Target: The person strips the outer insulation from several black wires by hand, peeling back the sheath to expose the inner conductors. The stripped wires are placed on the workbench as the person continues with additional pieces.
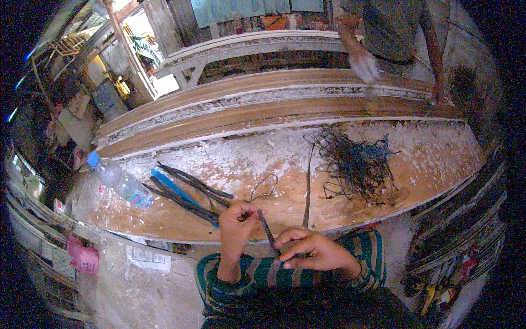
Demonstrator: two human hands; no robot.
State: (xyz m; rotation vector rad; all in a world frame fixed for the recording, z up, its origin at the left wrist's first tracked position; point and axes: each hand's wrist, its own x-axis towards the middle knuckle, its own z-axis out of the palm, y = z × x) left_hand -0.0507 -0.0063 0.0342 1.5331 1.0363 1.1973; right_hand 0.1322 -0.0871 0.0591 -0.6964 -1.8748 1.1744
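My left hand pinches the upper end of a short black strip just off the near edge of the wooden table. Its lower end sits between the thumb and fingers of my right hand. Several black strips and a blue strip lie on the board beyond my left hand. A thin looped thread rests close to them. Farther right is a tangled heap of black and blue threads. One long dark strip runs from beside the heap toward the near edge.
A clear plastic bottle with a blue cap lies at the table's left. Behind the table stand long wooden pieces smeared with white. At the far right another person has a hand on them. A pink basket stands lower left.
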